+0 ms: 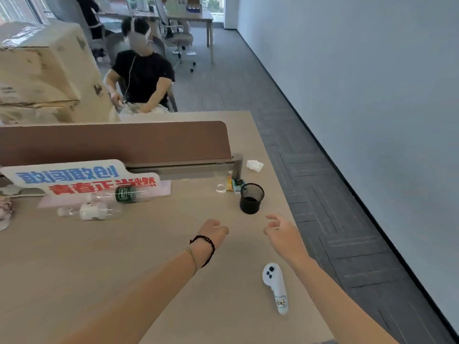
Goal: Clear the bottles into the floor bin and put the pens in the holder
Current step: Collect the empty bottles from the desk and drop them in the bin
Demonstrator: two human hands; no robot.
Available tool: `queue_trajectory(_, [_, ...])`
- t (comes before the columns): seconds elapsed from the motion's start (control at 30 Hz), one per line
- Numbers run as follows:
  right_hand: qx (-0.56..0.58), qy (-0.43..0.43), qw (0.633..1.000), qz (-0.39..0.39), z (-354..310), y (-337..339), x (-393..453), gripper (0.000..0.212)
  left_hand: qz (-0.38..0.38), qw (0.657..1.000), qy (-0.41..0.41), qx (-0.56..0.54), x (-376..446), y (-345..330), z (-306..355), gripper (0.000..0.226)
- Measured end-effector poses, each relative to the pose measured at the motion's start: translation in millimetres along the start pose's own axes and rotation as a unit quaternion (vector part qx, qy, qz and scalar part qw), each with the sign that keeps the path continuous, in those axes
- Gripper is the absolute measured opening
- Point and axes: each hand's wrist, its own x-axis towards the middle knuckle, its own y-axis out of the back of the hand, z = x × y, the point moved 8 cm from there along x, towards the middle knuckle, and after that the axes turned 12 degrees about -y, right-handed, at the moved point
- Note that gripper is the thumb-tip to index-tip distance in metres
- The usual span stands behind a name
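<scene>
Two clear plastic bottles lie on their sides at the left of the desk: one with a green label [125, 194], one with a white label [90, 211] in front of it. A black mesh pen holder [251, 198] stands upright near the desk's right edge. My left hand [214, 230] hovers over the desk just below and left of the holder, fingers curled with nothing in them. My right hand [279, 233] is beside it, below the holder, fingers apart and holding nothing. I see no pens and no floor bin.
A white controller [275, 286] lies near the front right edge. A clear glass [221, 177], small packets [234, 183] and a crumpled tissue [254, 165] sit by the brown divider [111, 142]. A sign [74, 176] leans there. A person sits beyond the desk. Grey carpet lies to the right.
</scene>
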Motion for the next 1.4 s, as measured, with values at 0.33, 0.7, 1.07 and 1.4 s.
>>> queue_trajectory(0.33, [-0.044, 0.038, 0.997, -0.047, -101, -138, -25, 0.042, 0.057, 0.996, 0.044, -0.043, 5, 156, -86, 0.039])
queue_trajectory(0.7, [-0.227, 0.218, 0.937, -0.148, -239, -315, 8, 0.045, 0.234, 0.963, 0.114, -0.069, -2, 326, -162, 0.037])
queue_trajectory(1.07, [-0.362, 0.322, 0.866, -0.123, -331, -447, 41, 0.057, 0.290, 0.946, 0.144, 0.002, -21, 402, -203, 0.036])
queue_trajectory(1.4, [-0.482, 0.367, 0.796, -0.015, -314, -510, 77, 0.063, 0.250, 0.955, 0.138, 0.074, -1, 430, -231, 0.040])
